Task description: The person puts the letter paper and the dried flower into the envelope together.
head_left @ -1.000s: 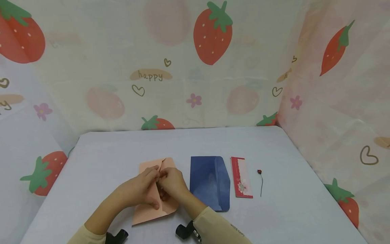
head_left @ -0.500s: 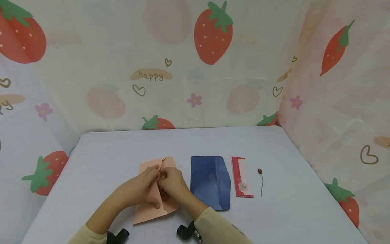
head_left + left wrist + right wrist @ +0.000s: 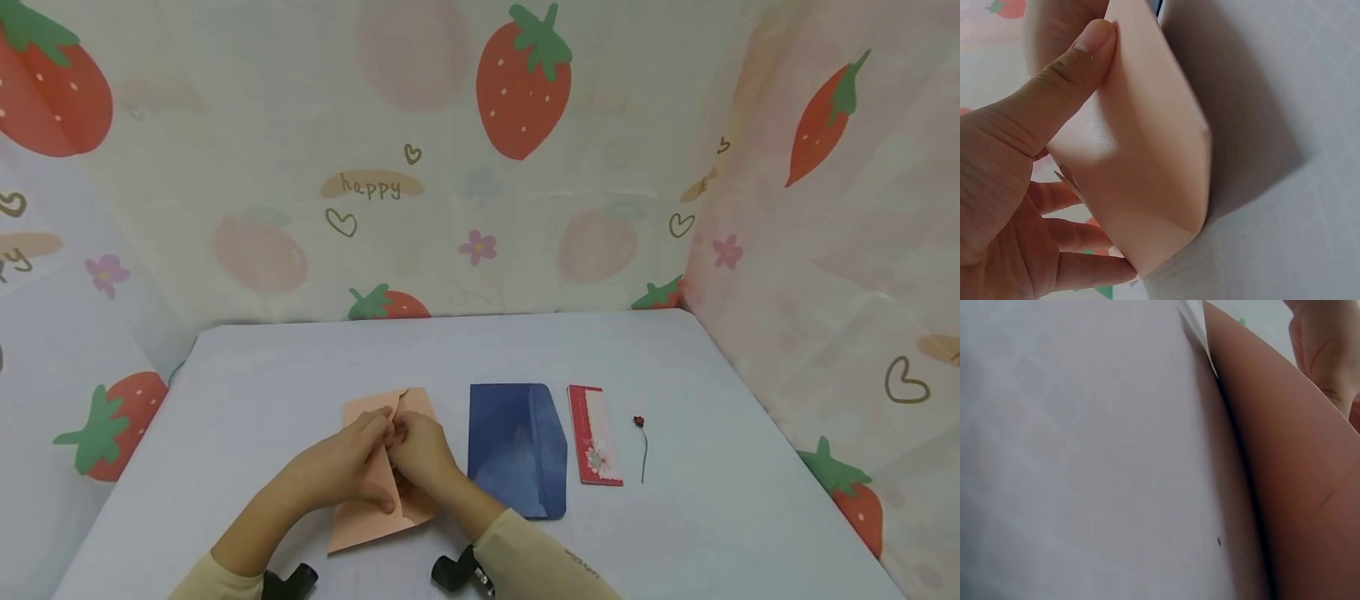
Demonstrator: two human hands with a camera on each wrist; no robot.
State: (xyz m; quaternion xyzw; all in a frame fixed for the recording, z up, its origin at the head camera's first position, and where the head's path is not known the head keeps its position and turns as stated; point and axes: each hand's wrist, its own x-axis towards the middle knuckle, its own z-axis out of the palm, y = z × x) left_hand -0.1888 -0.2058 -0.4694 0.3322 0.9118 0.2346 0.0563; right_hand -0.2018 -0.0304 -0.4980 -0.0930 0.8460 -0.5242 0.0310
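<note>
A peach envelope [image 3: 362, 517] is tilted up off the white table in the head view. My left hand [image 3: 341, 462] grips it from the left; in the left wrist view the thumb of that left hand [image 3: 1022, 162] presses its face while the other fingers reach behind. Curled at the envelope's upper fold, my right hand [image 3: 422, 450] pinches there, close to the left fingertips. Its own fingertips are mostly hidden, as is the envelope's inside. A dark patch beneath the right hand is too small to identify. The right wrist view shows mainly the envelope's side [image 3: 1291, 469].
To the right of the hands lies a navy blue envelope [image 3: 502, 450] with its flap unfolded. Beyond it are a red and pink card [image 3: 596, 437] with a flower and a small dried red rose [image 3: 640, 422] on a thin stem. Strawberry-printed cloth [image 3: 525, 275] surrounds the white table [image 3: 712, 533].
My right hand and wrist have shifted very slightly left at the envelope's fold. The left hand, the envelopes, the card and the rose stay where they were.
</note>
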